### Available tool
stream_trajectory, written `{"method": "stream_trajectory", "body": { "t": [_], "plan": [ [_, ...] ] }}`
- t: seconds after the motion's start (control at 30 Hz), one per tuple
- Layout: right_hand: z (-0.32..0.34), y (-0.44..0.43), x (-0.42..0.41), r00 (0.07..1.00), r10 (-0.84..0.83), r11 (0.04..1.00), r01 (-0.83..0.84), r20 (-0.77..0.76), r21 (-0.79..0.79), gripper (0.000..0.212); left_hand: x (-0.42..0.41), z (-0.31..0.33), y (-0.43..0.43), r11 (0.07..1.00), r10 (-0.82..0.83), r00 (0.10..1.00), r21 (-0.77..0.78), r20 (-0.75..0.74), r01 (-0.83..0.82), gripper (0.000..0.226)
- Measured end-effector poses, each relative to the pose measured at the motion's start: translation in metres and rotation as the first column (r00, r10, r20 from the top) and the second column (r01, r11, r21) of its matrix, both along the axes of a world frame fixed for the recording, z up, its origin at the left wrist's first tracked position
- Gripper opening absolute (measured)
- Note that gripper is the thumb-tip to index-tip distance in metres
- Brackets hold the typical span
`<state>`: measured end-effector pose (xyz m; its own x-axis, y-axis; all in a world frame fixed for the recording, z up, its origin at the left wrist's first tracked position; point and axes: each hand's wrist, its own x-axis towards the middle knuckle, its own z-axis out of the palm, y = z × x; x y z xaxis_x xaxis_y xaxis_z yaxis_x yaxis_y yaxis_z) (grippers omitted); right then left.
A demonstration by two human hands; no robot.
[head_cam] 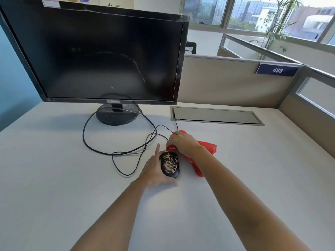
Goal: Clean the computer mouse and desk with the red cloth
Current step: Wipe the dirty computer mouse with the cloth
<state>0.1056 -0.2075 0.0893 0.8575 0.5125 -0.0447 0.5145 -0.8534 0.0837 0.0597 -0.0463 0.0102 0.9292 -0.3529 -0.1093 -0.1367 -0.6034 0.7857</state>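
A black computer mouse point(169, 164) with pale smudges on its top sits on the white desk point(253, 169), a little right of centre. My left hand point(154, 171) cups its left side and near end, thumb under the rear edge. My right hand point(183, 144) presses down on a crumpled red cloth point(208, 147) just beyond the mouse, at its front end. Part of the cloth trails toward me, to the right of the mouse. The mouse's front buttons are hidden by my right hand and the cloth.
A black monitor point(101, 57) on a round stand point(116, 115) fills the back left. Black cables point(116, 153) loop over the desk left of the mouse. A grey cable hatch point(215, 115) lies at the back right, below beige partitions.
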Motion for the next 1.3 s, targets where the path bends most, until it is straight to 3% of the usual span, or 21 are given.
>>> {"method": "stream_trajectory", "body": {
  "t": [0.2,0.33,0.5,0.83,1.0,1.2,1.3],
  "plan": [
    [-0.001,0.009,-0.005,0.997,-0.004,1.000,0.003,-0.079,-0.011,0.035,-0.001,0.001,0.000,1.000,0.006,1.000,0.011,-0.004,-0.006,0.159],
    [0.013,0.011,0.000,0.983,0.035,0.999,-0.040,-0.180,-0.028,0.030,-0.001,0.001,0.000,1.000,0.007,1.000,-0.005,-0.014,-0.007,0.159],
    [0.011,0.017,0.001,0.996,-0.066,0.995,0.071,-0.063,0.073,0.023,-0.002,0.002,-0.001,1.000,0.009,1.000,0.010,-0.001,-0.009,0.159],
    [0.018,0.013,0.000,0.973,-0.045,0.998,0.036,-0.225,-0.045,0.032,-0.003,0.003,-0.001,1.000,-0.002,1.000,0.009,-0.011,0.003,0.157],
    [0.011,0.018,-0.001,0.995,-0.075,0.997,0.075,-0.059,-0.008,0.028,-0.002,0.004,-0.001,1.000,0.010,1.000,0.025,-0.007,-0.010,0.159],
    [0.012,0.005,-0.004,0.975,-0.050,0.999,0.052,-0.217,0.006,0.039,-0.002,0.003,-0.001,1.000,0.005,1.000,0.028,-0.003,-0.005,0.158],
    [0.017,0.000,-0.002,0.978,-0.073,0.996,0.083,-0.197,0.042,0.039,-0.002,0.003,-0.001,1.000,0.000,1.000,0.031,0.001,0.000,0.157]
  ]
}}
